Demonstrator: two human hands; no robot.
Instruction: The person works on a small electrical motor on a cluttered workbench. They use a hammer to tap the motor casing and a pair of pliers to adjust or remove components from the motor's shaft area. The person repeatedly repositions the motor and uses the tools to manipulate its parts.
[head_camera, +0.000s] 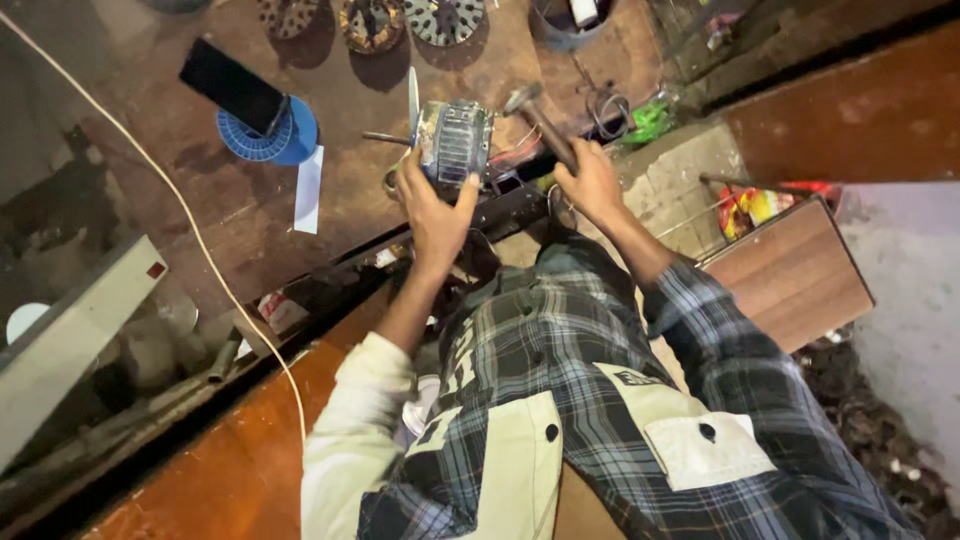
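Both your hands are busy: your left hand (432, 205) has its fingers clenched around the small motor (454, 140) on the desk (240, 215), and your right hand (590, 182) grips the hammer (542, 118).

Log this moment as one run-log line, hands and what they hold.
left hand: gripping motor | right hand: holding hammer | surface: wooden workbench | nearby: blue spool

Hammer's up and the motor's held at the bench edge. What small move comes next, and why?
Probably a short, light tap with the hammer onto the motor. The right hand has its head raised just beside the motor's top, and the left hand braces the motor from below.
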